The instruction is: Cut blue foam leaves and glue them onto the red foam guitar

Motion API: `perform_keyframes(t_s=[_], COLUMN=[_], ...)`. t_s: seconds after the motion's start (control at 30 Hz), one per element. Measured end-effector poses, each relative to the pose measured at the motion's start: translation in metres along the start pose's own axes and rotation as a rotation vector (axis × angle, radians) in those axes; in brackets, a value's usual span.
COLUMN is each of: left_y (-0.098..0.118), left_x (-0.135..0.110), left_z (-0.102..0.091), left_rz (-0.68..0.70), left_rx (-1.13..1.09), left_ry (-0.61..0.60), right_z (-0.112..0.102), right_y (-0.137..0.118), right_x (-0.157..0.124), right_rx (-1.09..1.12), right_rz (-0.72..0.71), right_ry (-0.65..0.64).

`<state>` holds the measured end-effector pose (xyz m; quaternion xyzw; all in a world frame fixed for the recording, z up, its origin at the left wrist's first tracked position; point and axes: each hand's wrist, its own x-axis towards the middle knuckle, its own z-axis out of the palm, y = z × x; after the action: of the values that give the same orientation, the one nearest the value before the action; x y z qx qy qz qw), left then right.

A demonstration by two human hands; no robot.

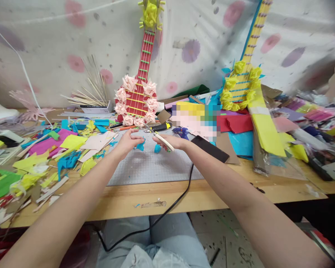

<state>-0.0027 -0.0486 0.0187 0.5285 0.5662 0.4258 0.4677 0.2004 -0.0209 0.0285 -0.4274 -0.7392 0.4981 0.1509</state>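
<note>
My left hand is over the grey cutting mat, its fingers curled around a small crumpled piece of blue crepe paper. Facing it, my right hand grips a pair of scissors by their cream handles. The blades point up and to the left, toward the far edge of the mat. Another small blue crepe paper piece shows just below the right fingers; whether they touch it I cannot tell.
Behind the mat leans a red paper guitar with pink flowers; a yellow one stands farther right. A blue glue gun, a dark phone-like slab and a black cable lie right. Paper scraps cover the left.
</note>
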Motion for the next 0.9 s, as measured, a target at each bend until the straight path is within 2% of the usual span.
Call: perform_keyframes(t_s=[0.2,0.43,0.6,0.73,0.9], left_y=[-0.001,0.005,0.007,0.003,-0.003], left_x=[0.004,0.009,0.009,0.008,0.006], left_z=[0.0,-0.001,-0.004,-0.012,-0.019], left_rz=[-0.046,-0.071,-0.071,-0.032,-0.035], left_rx=[-0.115,-0.209,-0.211,-0.077,0.157], left_ry=[-0.001,0.016,0.043,0.07,0.072], right_z=[-0.001,-0.003,-0.003,-0.005,-0.008], right_y=[0.002,0.001,-0.002,0.001,0.014], right_x=[0.004,0.009,0.013,0.014,0.016], right_rx=[-0.055,-0.105,-0.236,-0.18,-0.266], right_rz=[-0.087,-0.038,0.023,0.009,0.023], right_ry=[0.053,0.12,0.302,0.283,0.455])
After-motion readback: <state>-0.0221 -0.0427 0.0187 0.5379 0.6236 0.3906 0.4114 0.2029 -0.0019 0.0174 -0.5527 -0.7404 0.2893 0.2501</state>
